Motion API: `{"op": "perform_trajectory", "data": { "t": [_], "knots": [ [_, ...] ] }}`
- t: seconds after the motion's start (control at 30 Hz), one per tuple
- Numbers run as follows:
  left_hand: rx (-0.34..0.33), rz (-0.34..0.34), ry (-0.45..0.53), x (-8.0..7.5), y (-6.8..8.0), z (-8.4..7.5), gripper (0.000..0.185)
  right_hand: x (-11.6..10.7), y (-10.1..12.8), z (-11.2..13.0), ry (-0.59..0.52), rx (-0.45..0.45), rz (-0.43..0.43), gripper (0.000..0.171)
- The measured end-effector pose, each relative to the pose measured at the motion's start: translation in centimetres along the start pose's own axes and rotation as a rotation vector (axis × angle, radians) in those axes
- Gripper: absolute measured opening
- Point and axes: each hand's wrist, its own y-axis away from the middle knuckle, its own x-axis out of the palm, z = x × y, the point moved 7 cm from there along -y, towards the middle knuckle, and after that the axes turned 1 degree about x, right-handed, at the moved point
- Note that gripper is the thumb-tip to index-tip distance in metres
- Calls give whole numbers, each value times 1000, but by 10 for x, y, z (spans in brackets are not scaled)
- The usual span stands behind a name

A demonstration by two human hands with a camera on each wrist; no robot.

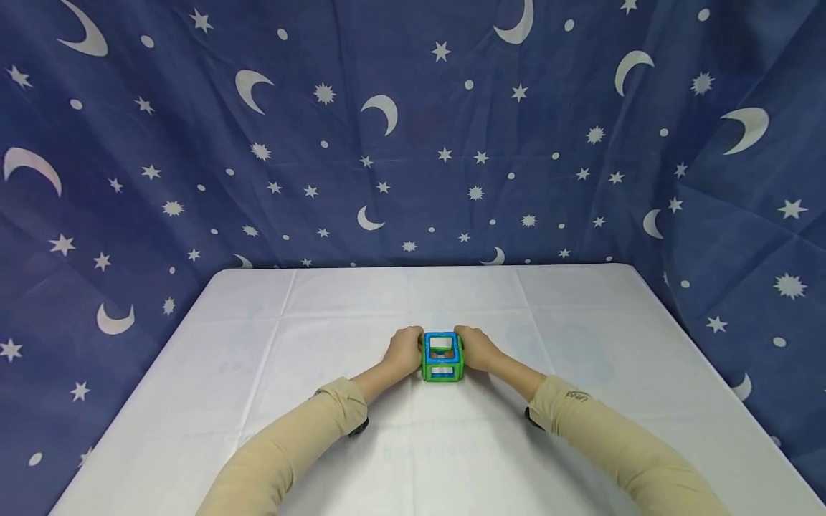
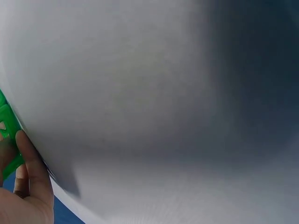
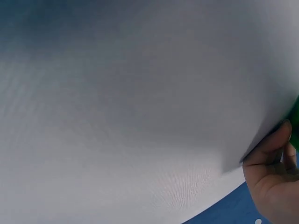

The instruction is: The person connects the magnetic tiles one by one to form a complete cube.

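A small cube of magnetic tiles (image 1: 442,362), with a blue frame on top and green frames at the front and sides, rests on the table in the head view. From its left side my left hand (image 1: 404,350) grips it with bent fingers. On the opposite side my right hand (image 1: 479,349) holds it the same way. Part of a green tile (image 2: 10,122) shows between thumb and fingers in the left wrist view. Only a sliver of green tile (image 3: 295,130) appears at the fingertips in the right wrist view. The cube's far side is hidden.
A white cloth (image 1: 323,301) with fold lines covers the table. Behind it and along both sides hangs a dark blue curtain (image 1: 426,115) with moons and stars. Dark devices are partly visible under the left cuff (image 1: 358,428) and the right cuff (image 1: 533,418).
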Motion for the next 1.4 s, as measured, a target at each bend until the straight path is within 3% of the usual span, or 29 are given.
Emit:
{"op": "perform_trajectory", "data": {
  "t": [0.3, 0.4, 0.53, 0.77, 1.23, 1.4],
  "knots": [
    [-31, -1, 8, 0, 0, -4, 5, -2, -1, 0, -4, -23, -4, 16],
    [-30, -5, 7, 0, 0, -5, 5, -3, 0, 0, -27, -16, -28, 10],
    [-4, -7, -20, 1, 0, -7, 7, -5, 2, 0, -54, -30, -57, 6],
    [27, 14, -61, 3, -1, -11, 7, -9, 5, 2, -97, -72, -65, 19],
    [8, 38, -77, 4, -2, -10, 6, -7, 3, 3, -74, -54, -8, 22],
    [3, 38, -75, 4, -1, -7, 6, -9, 3, 2, -63, -29, 114, 28]
  ]
}}
